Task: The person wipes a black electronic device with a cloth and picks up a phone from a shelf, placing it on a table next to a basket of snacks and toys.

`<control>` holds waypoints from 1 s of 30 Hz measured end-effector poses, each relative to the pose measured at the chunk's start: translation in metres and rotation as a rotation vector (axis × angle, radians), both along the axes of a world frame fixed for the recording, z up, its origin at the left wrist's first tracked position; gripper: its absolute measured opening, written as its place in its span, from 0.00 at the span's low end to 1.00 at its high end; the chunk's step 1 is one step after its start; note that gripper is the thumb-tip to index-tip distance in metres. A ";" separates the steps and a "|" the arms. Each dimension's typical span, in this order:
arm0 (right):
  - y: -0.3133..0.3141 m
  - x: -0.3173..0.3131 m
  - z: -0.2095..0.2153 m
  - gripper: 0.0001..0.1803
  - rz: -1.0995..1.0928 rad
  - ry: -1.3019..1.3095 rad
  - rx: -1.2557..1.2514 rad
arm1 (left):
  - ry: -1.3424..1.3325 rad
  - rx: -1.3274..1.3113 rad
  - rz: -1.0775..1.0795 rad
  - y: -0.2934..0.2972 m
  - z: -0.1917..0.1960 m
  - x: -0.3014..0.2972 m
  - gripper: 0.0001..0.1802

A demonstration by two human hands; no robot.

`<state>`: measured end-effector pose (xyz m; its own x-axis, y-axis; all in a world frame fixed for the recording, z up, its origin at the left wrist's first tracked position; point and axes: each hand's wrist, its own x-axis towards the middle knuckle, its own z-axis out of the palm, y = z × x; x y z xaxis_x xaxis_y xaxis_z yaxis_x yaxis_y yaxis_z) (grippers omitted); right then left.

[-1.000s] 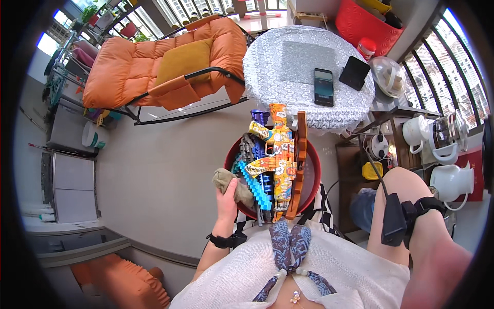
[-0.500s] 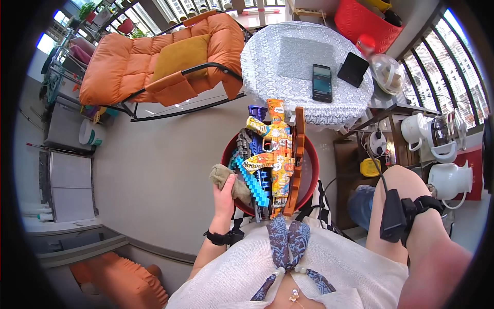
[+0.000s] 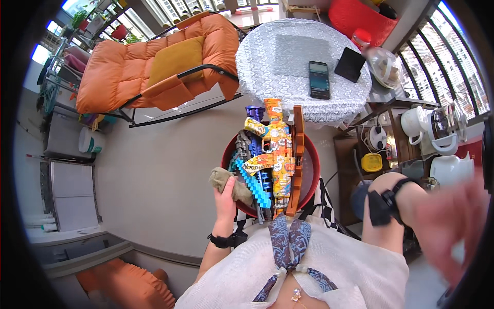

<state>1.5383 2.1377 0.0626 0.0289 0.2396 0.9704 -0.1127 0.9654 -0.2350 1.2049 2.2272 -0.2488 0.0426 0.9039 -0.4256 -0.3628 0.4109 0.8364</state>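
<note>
My left hand (image 3: 225, 201) is closed around a crumpled olive-grey cloth (image 3: 222, 177) at the left rim of a red basin (image 3: 312, 193). Toy guns lie piled across the basin in front of me. The uppermost is a yellow-orange printed toy gun (image 3: 281, 138), with a long brown toy gun (image 3: 297, 172) along its right side. To its left are a blue pixelated toy sword (image 3: 250, 180), a purple toy piece (image 3: 254, 112) and grey toy parts. My right hand (image 3: 453, 232) is far off at the right, beyond my knee, its fingers smeared by motion.
Past the basin stands a round table with a white lace cloth (image 3: 257, 72), carrying a phone (image 3: 319, 80) and a black flat device (image 3: 350, 65). An orange padded lounge chair (image 3: 123, 72) is at left. White kettles and jugs (image 3: 450, 171) crowd the right side.
My right hand has swung up and outward at the right, and the strap on its wrist has shifted. My left hand keeps the cloth in nearly the same place.
</note>
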 end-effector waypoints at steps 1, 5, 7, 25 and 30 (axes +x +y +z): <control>0.011 0.001 -0.043 0.34 -0.110 0.377 0.095 | 0.003 0.004 0.015 0.001 0.000 0.000 0.18; 0.111 0.029 -0.154 0.04 -0.664 0.318 -0.412 | 0.011 0.022 0.043 -0.002 -0.006 -0.011 0.18; 0.136 0.051 -0.211 0.02 -0.735 0.241 -0.741 | 0.001 0.020 0.049 -0.001 -0.004 -0.005 0.18; 0.171 0.072 -0.353 0.17 -1.336 -0.531 -0.840 | 0.030 0.004 0.022 0.000 -0.004 -0.004 0.20; 0.171 0.069 -0.350 0.19 -1.340 -0.567 -0.838 | 0.047 0.010 0.011 -0.001 -0.009 -0.007 0.21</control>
<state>1.6075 2.3084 -0.2876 0.3418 0.7584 0.5550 0.9026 -0.1004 -0.4186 1.1977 2.2262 -0.2578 0.0131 0.9085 -0.4178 -0.3278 0.3986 0.8566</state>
